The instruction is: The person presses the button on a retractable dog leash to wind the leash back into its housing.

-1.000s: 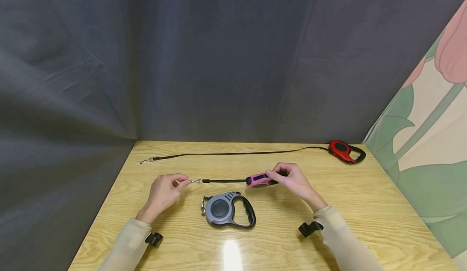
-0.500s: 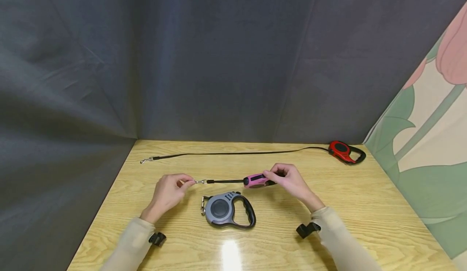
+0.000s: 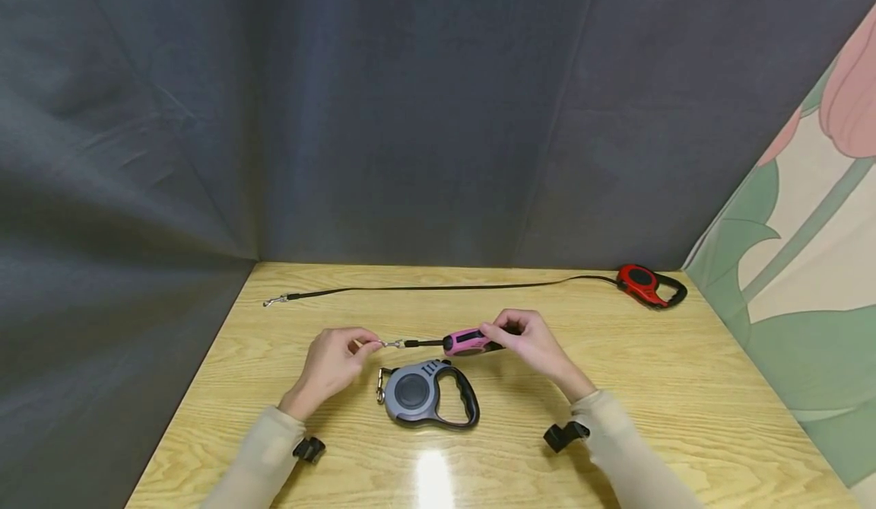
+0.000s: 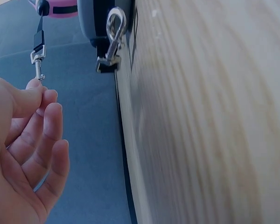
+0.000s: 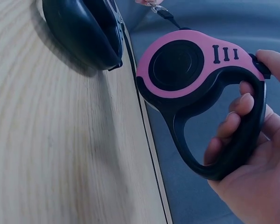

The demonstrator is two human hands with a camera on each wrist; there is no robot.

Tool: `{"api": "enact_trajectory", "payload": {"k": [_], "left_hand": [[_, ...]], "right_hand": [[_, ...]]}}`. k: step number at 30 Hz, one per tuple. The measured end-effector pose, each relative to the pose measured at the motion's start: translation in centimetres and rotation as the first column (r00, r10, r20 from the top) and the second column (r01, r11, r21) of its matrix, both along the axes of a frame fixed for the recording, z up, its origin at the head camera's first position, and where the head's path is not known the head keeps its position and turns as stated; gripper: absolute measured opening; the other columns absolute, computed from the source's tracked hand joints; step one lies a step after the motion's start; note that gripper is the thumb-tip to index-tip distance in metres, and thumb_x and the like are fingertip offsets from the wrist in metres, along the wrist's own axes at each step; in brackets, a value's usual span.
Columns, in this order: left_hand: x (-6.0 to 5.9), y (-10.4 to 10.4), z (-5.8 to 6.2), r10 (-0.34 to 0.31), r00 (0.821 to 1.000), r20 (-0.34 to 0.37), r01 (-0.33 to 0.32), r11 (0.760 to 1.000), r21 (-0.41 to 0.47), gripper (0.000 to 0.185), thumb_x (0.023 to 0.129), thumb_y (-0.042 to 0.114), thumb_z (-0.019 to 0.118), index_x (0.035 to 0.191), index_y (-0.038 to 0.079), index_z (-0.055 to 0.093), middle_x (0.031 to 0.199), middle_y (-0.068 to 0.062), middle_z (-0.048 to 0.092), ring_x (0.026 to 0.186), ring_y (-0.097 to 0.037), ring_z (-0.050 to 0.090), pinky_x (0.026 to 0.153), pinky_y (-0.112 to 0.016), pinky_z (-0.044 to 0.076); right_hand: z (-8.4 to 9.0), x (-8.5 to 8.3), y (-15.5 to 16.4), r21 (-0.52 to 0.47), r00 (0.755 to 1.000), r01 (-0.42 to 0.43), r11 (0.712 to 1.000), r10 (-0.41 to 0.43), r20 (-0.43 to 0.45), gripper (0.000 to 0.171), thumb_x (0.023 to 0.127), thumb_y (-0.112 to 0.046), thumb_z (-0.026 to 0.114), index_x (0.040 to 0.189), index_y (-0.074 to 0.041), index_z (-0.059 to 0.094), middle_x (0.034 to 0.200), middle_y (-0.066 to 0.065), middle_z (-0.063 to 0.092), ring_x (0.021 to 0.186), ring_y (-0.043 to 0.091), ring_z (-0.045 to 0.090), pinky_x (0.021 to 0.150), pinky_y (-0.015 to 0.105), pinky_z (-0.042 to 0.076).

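Note:
My right hand [image 3: 537, 341] grips the black handle of a pink retractable dog leash [image 5: 177, 65], fingers through the loop and thumb at the button in the right wrist view. A short black strap runs from its case to a metal snap hook [image 4: 38, 65]. Thumb and fingertips of my left hand [image 3: 335, 364] pinch the end of that hook. The strap stretches straight between both hands, over the wooden table. Just in front of it lies a grey retractable leash [image 3: 413, 392] with a black handle, its own hook beside the case at the left.
At the back right of the table [image 3: 684, 387] lies a red retractable leash [image 3: 640, 284]. Its long black strap [image 3: 452, 287] extends left along the back to a metal hook [image 3: 275, 300]. Grey cloth [image 3: 424, 128] hangs behind, a flowered cloth [image 3: 807, 296] at the right.
My left hand has moved right with the hook, and my right hand has shifted left with the pink leash. The visible strap between them has become shorter.

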State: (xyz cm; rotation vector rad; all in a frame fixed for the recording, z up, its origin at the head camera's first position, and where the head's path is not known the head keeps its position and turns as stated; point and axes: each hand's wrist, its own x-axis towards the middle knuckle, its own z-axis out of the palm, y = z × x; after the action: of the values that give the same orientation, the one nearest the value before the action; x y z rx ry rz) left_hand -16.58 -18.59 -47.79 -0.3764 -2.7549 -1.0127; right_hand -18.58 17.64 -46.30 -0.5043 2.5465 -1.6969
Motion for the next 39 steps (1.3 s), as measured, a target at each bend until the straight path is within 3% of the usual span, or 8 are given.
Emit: {"api": "enact_trajectory", "payload": {"k": [17,25,32,39], "left_hand": [[0.4,1.8,-0.1,-0.049,0.998,-0.026,0.05,0.998,0.024,0.005,0.095,0.026,0.082,0.092,0.029,0.084,0.084,0.012,0.08,0.067,0.003,0.064,0.062,-0.023,0.049],[0.4,2.1,-0.2,-0.071,0.997,0.037,0.069,0.996,0.048,0.005,0.095,0.025,0.082,0.094,0.029,0.084,0.084,0.014,0.078,0.068,0.003,0.064,0.063,-0.022,0.05],[0.6,2.1,0.0,-0.11,0.992,0.069,0.108,0.994,0.025,0.003,0.096,0.026,0.081,0.095,0.026,0.085,0.086,0.015,0.078,0.066,0.003,0.061,0.06,-0.022,0.049],[0.5,2.6,0.5,-0.163,0.985,0.049,0.165,0.985,-0.049,0.004,0.097,0.03,0.08,0.099,0.031,0.084,0.087,0.017,0.077,0.067,0.006,0.06,0.064,-0.022,0.049]], "right_hand": [[-0.3,0.5,-1.7,-0.017,1.0,-0.004,1.0,0.005,0.031,0.024,0.101,-0.029,0.075,0.086,-0.01,0.077,0.083,0.016,0.073,0.066,0.007,0.047,0.065,0.023,0.038],[-0.3,0.2,-1.8,-0.041,0.998,0.047,0.998,-0.046,0.041,0.032,0.101,-0.029,0.075,0.081,-0.004,0.071,0.072,-0.003,0.055,0.067,0.008,0.045,0.063,0.024,0.036],[-0.1,0.1,-1.7,-0.057,0.99,0.045,0.997,-0.037,0.138,0.046,0.103,-0.033,0.071,0.084,0.008,0.065,0.067,-0.004,0.049,0.061,0.009,0.04,0.06,0.023,0.034],[0.7,0.5,-1.0,-0.106,0.972,0.054,0.993,-0.028,0.234,0.048,0.104,-0.034,0.07,0.077,0.002,0.056,0.066,0.002,0.047,0.066,0.015,0.042,0.066,0.025,0.033]]}}
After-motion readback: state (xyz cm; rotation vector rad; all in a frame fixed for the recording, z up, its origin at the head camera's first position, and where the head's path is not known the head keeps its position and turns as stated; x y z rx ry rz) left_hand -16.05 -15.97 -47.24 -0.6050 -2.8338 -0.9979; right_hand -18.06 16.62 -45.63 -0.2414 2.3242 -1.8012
